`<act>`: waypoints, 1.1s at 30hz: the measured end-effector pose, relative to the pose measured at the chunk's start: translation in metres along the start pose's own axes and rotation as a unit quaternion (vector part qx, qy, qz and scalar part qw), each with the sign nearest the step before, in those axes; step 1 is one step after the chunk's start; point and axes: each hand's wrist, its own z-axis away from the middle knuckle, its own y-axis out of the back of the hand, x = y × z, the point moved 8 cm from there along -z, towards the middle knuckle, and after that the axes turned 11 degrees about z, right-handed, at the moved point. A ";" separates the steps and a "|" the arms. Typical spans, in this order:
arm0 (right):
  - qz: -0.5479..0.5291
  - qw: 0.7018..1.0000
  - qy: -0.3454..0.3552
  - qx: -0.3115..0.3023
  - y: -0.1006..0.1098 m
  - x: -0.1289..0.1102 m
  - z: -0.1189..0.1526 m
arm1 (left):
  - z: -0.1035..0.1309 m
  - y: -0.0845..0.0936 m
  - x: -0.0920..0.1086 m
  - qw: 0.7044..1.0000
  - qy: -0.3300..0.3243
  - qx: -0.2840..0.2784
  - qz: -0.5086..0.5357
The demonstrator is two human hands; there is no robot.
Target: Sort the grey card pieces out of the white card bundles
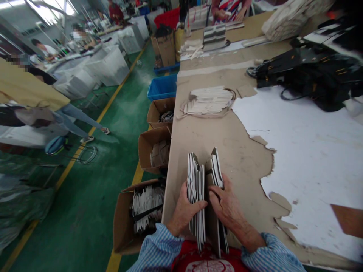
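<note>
1. Panels [200, 204], in two upright bundles, occupy the near end of the table [195, 136].
2. We see the left hand [185, 209] grasping the left bundle [193, 177].
3. We see the right hand [228, 206] grasping the right bundle [214, 170].
4. Farther along, we note a pale stack [211, 100]; beside the table, open cartons [122, 219].

This looks like a big workshop where people make things. It has a long work table [204, 132] with piles of flat pieces [211, 100] on it. Boxes [123, 223] full of pieces stand on the green floor [93, 196], which has yellow lines [70, 164]. Other people work at tables [99, 41] farther back, near big white bins [109, 66].
</note>
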 end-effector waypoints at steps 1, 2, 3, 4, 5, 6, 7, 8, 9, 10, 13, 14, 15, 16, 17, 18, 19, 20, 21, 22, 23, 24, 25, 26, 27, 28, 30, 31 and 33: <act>0.000 1.000 0.001 -0.003 0.001 -0.001 -0.001 | 0.000 -0.002 0.001 1.000 -0.003 0.000 -0.001; 0.000 1.000 0.001 -0.007 0.001 -0.003 -0.001 | 0.000 -0.004 0.002 1.000 -0.005 -0.001 0.004; -0.001 1.000 0.000 -0.011 0.001 -0.003 -0.002 | 0.000 -0.006 0.002 1.000 -0.008 -0.005 0.011; -0.002 1.000 -0.002 -0.017 0.000 -0.003 -0.002 | 0.000 -0.008 0.003 1.000 -0.011 -0.008 0.018; -0.003 1.000 -0.006 -0.022 -0.001 -0.003 -0.002 | 0.000 -0.010 0.003 1.000 -0.015 -0.008 0.023; -0.005 1.000 -0.010 -0.026 -0.002 -0.002 -0.002 | 0.000 -0.010 0.003 0.999 -0.019 -0.008 0.026; -0.007 0.999 -0.012 -0.029 -0.003 -0.001 -0.002 | -0.001 -0.010 0.002 0.999 -0.022 -0.007 0.027; -0.008 0.999 -0.015 -0.028 -0.003 -0.001 -0.002 | -0.001 -0.010 0.002 0.999 -0.024 -0.005 0.026; -0.010 0.999 -0.016 -0.026 -0.003 0.000 -0.002 | -0.001 -0.009 0.001 0.999 -0.024 -0.004 0.027; -0.011 1.000 -0.016 -0.022 -0.003 0.000 -0.002 | -0.001 -0.008 0.000 0.999 -0.022 -0.005 0.030; -0.019 1.000 -0.011 -0.012 -0.001 0.000 -0.001 | 0.000 -0.007 -0.002 0.999 -0.010 -0.012 0.046; -0.023 1.000 -0.011 -0.011 -0.001 0.000 -0.001 | 0.000 -0.006 -0.002 0.999 -0.005 -0.013 0.050; -0.026 1.000 -0.012 -0.011 -0.001 0.001 -0.001 | 0.000 -0.006 -0.002 0.999 -0.001 -0.013 0.052; -0.028 0.999 -0.016 -0.011 -0.001 0.002 -0.001 | 0.000 -0.005 -0.002 0.999 0.001 -0.012 0.053; -0.028 0.999 -0.019 -0.011 -0.001 0.003 -0.001 | 0.001 -0.005 -0.002 0.998 0.002 -0.011 0.054; -0.028 0.999 -0.021 -0.010 -0.002 0.004 -0.001 | 0.001 -0.005 -0.001 0.998 0.001 -0.013 0.054; -0.028 0.999 -0.022 -0.009 -0.002 0.005 -0.001 | 0.001 -0.006 -0.001 0.998 0.000 -0.015 0.054; -0.027 0.999 -0.021 -0.008 -0.002 0.005 0.000 | 0.000 -0.006 0.000 0.998 -0.004 -0.018 0.055; -0.028 0.999 -0.018 -0.004 -0.002 0.005 0.000 | 0.000 -0.006 0.000 0.998 -0.007 -0.021 0.057; -0.028 1.000 -0.012 -0.001 -0.001 0.004 0.000 | 0.000 -0.006 -0.001 0.998 -0.008 -0.022 0.059; -0.027 1.000 -0.006 0.004 -0.001 0.003 0.000 | 0.000 -0.006 -0.002 0.998 -0.006 -0.023 0.061; -0.025 1.000 -0.002 0.011 -0.001 0.002 0.001 | 0.000 -0.005 -0.003 0.998 -0.004 -0.020 0.066; -0.023 1.000 0.000 0.021 -0.001 0.002 0.001 | 0.000 -0.004 -0.004 0.997 0.000 -0.018 0.072; -0.022 0.999 -0.001 0.030 -0.001 0.002 0.002 | 0.000 -0.003 -0.004 0.997 0.003 -0.016 0.080; -0.023 0.999 -0.004 0.039 -0.001 0.003 0.003 | 0.001 -0.001 -0.004 0.996 0.006 -0.014 0.090; -0.025 0.999 -0.006 0.046 -0.002 0.003 0.003 | 0.001 0.000 -0.004 0.995 0.009 -0.013 0.102; -0.032 0.998 -0.002 0.050 -0.006 0.004 0.003 | 0.002 0.001 -0.004 0.992 0.020 -0.015 0.123; -0.032 0.998 0.005 0.049 -0.008 0.004 0.003 | 0.003 0.002 -0.004 0.992 0.027 -0.013 0.125; -0.027 0.998 0.020 0.046 -0.010 0.003 0.003 | 0.002 0.005 -0.006 0.992 0.033 -0.006 0.119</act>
